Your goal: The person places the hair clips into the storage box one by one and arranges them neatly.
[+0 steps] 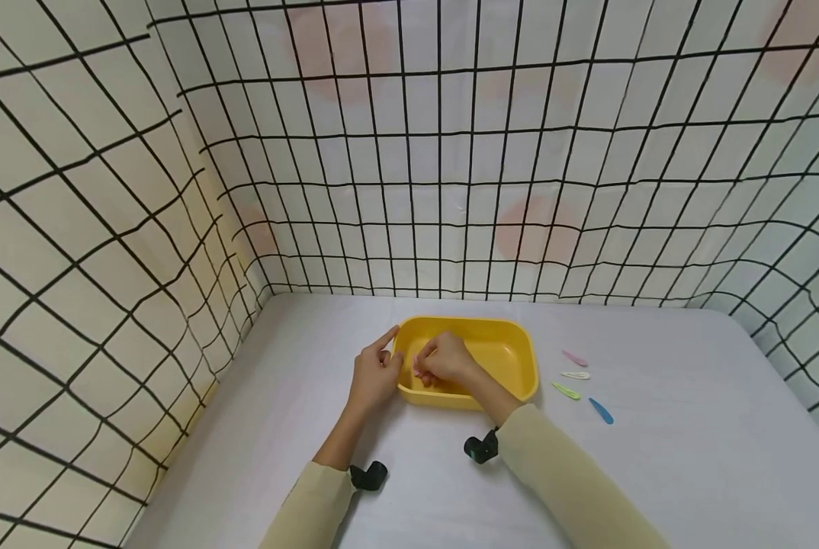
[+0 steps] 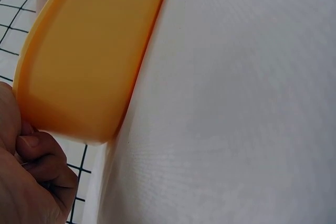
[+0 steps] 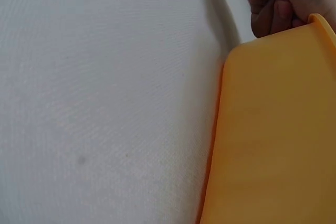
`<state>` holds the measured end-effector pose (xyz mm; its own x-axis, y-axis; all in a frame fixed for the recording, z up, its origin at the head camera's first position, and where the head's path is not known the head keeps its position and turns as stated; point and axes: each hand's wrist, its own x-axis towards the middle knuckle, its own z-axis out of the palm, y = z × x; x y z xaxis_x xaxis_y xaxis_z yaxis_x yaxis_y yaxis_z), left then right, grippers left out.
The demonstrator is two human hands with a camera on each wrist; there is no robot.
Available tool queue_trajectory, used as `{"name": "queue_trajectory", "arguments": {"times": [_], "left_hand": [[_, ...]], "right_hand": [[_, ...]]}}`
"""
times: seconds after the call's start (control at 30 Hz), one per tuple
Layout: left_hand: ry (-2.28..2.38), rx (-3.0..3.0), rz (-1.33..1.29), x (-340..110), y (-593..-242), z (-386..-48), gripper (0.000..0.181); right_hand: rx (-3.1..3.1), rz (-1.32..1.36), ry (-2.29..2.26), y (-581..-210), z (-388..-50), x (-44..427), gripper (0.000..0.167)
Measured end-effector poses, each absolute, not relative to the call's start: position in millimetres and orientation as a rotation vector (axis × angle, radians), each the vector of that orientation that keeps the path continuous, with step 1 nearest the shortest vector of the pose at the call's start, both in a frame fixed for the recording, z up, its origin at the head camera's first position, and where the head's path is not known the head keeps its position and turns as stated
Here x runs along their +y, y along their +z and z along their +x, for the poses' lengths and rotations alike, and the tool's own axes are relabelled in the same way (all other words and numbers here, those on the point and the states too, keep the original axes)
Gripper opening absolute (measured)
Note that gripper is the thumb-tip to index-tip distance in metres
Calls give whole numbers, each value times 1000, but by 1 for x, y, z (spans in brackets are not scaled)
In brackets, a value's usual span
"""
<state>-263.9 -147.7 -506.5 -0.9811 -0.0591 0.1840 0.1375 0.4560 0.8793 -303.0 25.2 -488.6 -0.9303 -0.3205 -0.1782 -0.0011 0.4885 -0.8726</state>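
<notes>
A yellow tray [image 1: 502,358] with raised walls stands on the white table. The left hand [image 1: 374,377] holds its left end, index finger along the rim and thumb at the wall; in the left wrist view that hand [image 2: 34,174] has its other fingers curled beside the tray wall [image 2: 79,66]. Over the left part of the tray, the right hand [image 1: 446,358] pinches a small pink item [image 1: 417,366], mostly covered by the fingers. In the right wrist view, the tray's outer wall [image 3: 273,124] hides part of a hand [image 3: 286,3] beyond it.
Right of the tray lie a pink hair clip [image 1: 575,357], a white clip [image 1: 576,375], a green clip [image 1: 566,391] and a blue clip [image 1: 601,411]. A black grid net [image 1: 440,183] over white cloth surrounds the table's back and sides.
</notes>
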Motion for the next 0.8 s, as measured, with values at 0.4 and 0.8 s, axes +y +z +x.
{"name": "queue_trajectory", "arguments": {"times": [0.4, 0.8], "left_hand": [[-1550, -2519, -68, -147, -507, -263, 53], [-1547, -2512, -51, -147, -502, -260, 52]], "right_hand": [[2397, -203, -1414, -491, -303, 23, 10], [2400, -176, -1423, -483, -300, 35, 20]]}}
